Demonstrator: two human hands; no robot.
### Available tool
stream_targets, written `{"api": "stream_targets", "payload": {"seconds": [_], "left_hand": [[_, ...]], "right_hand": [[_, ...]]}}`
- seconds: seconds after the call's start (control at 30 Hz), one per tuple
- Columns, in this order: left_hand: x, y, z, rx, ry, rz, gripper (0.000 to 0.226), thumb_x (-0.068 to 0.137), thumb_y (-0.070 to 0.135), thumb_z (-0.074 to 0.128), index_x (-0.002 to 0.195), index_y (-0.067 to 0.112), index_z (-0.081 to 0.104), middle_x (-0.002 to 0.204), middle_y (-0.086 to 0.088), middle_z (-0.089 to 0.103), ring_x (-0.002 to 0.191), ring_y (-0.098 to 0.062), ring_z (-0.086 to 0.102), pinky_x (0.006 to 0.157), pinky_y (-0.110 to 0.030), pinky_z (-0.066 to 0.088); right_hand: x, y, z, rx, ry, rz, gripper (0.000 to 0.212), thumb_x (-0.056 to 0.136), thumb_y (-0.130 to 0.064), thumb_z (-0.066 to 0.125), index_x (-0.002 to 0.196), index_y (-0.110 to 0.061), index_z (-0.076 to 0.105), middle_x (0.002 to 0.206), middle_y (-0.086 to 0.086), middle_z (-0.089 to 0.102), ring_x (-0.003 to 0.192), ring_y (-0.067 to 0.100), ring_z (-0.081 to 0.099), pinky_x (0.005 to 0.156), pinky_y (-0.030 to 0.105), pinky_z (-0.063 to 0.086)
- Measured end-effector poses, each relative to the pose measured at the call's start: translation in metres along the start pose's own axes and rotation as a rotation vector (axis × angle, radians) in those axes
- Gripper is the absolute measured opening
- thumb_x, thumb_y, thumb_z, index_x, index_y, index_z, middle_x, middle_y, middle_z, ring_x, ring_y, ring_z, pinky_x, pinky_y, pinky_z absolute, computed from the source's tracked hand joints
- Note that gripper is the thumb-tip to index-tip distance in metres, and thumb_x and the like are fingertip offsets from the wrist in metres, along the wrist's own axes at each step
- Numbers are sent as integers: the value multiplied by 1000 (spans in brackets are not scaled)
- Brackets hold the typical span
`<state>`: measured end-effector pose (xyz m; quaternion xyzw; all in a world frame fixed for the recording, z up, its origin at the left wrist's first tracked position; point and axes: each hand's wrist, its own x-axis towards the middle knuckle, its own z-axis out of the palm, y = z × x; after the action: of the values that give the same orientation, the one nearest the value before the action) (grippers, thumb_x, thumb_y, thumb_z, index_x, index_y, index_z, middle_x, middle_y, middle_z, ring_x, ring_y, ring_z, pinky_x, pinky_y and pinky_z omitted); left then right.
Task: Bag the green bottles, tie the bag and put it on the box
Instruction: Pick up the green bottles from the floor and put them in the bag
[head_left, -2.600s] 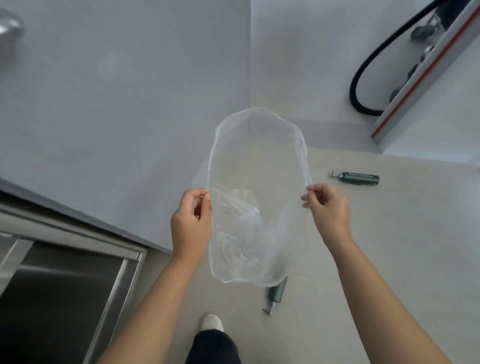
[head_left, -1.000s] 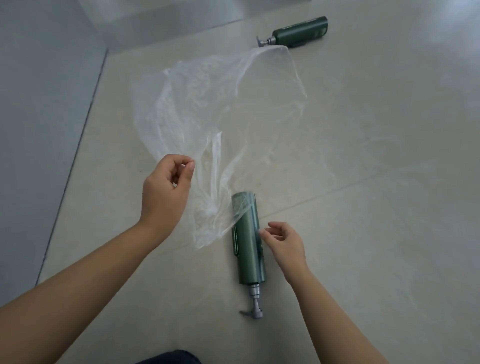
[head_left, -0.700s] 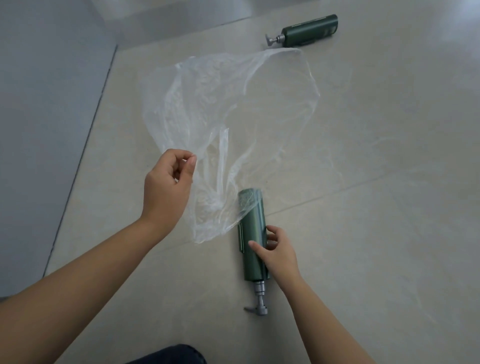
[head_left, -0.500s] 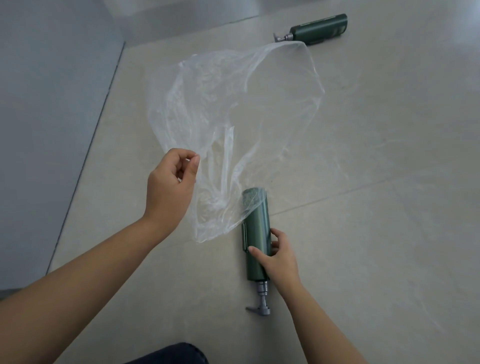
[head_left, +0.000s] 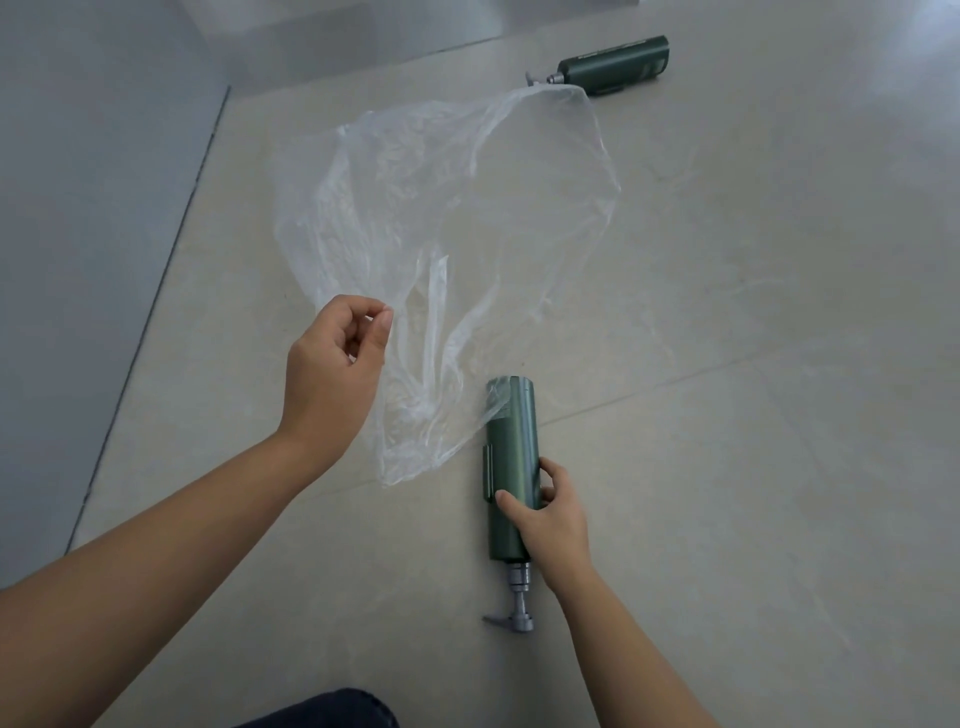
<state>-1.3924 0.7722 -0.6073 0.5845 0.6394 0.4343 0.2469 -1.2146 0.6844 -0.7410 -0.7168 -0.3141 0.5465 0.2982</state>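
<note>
Right hand (head_left: 545, 514) clasps the near green bottle (head_left: 511, 457); left hand (head_left: 332, 374) pinches the bag (head_left: 447, 234). Widen its mouth, slide base first.

Beige tiled floor (head_left: 727, 467); grey wall (head_left: 78, 208) at left.

- 2 green bottles: near bottle (head_left: 510, 467) lying on the floor, far bottle (head_left: 615, 66) lying at the top of view
- 2 pump heads, one per bottle
- 1 clear plastic bag (head_left: 447, 249)
- 2 bare hands: left hand (head_left: 332, 374), right hand (head_left: 548, 514)
- 1 tiled floor (head_left: 753, 364)
</note>
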Motion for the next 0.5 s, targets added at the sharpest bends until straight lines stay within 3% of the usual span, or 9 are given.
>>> {"api": "stream_targets", "payload": {"seconds": [0.27, 0.5], "left_hand": [[4, 5, 16, 18, -15, 11, 6, 91, 23, 52, 87, 19, 56, 65, 2, 53, 62, -14, 49, 56, -15, 41], [15, 12, 30, 15, -21, 20, 7, 91, 24, 52, 88, 19, 56, 65, -1, 53, 66, -26, 53, 57, -21, 43]], "right_hand": [[9, -29, -48, 80, 76, -67, 62, 72, -23, 74, 126, -29, 44, 101, 5, 60, 87, 18, 62, 78, 43, 56], [-3, -64, -73, 161, 98, -179, 60, 72, -23, 73, 124, -34, 45, 101, 2, 61, 88, 15, 63, 70, 32, 56]]}}
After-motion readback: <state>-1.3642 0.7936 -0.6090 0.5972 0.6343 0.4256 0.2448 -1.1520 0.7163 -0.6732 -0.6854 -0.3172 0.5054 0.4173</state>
